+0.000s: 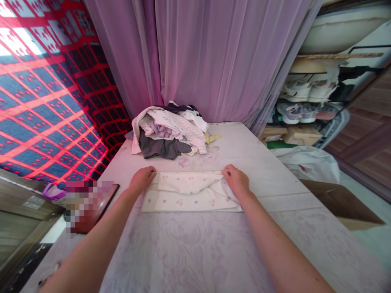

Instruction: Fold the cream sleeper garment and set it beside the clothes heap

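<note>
A white cloth garment with small pastel prints (pixel 189 195) lies folded into a wide, flat strip on the table. My left hand (pixel 143 178) pinches its far left corner. At the far right corner, my right hand (pixel 236 178) grips the same edge with closed fingers. The upper layer is wrinkled and slightly raised toward the right half. Exactly what kind of garment it is, the folds hide.
Beyond the hands sits a heap of crumpled clothes (pixel 171 130) against a purple curtain (pixel 214 61). A reddish-brown object (pixel 100 209), partly pixelated, lies at the left edge. To the right stand a shoe rack with sneakers (pixel 295 112) and an open cardboard box (pixel 339 201).
</note>
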Motion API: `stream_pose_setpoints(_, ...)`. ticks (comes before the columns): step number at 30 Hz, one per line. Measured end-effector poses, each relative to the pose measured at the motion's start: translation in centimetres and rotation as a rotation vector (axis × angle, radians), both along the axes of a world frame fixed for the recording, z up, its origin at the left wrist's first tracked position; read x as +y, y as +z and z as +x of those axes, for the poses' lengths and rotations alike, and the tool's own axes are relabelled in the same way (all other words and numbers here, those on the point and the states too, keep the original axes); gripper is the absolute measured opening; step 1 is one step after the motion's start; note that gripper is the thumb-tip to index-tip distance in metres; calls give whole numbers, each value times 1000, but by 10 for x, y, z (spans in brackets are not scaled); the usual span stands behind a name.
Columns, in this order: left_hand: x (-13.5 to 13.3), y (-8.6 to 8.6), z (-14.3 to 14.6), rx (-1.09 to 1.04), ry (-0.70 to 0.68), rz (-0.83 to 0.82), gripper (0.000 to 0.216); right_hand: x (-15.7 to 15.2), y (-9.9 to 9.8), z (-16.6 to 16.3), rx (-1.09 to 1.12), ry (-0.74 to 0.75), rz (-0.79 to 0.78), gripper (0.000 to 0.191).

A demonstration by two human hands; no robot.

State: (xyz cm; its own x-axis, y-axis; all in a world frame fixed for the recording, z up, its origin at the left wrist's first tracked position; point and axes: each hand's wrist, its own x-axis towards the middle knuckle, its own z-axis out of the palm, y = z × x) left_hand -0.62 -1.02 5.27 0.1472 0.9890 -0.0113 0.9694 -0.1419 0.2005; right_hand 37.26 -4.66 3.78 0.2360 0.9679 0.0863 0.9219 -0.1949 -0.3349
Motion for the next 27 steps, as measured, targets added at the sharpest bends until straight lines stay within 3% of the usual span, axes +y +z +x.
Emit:
stream_pose_setpoints(6,-11,1,10,-16,-8,114,34,0,-3,-2,-17,10,135,24)
stream_pose_setpoints(10,-25,0,36,-135,-225,206,39,0,4,-11,-37,77,256,29)
stream_pose_setpoints(14,-42,-9,62,-82,-402,27,49,0,6,-21,-95,209,88,29)
stream_pose_setpoints(21,-49,-23,64,-27,-377,-11,55,6,11,-21,-148,234,-28,31)
stream_pose_setpoints(27,-33,-12,58,-123,-304,-44,48,15,25,-25,-52,351,-149,23)
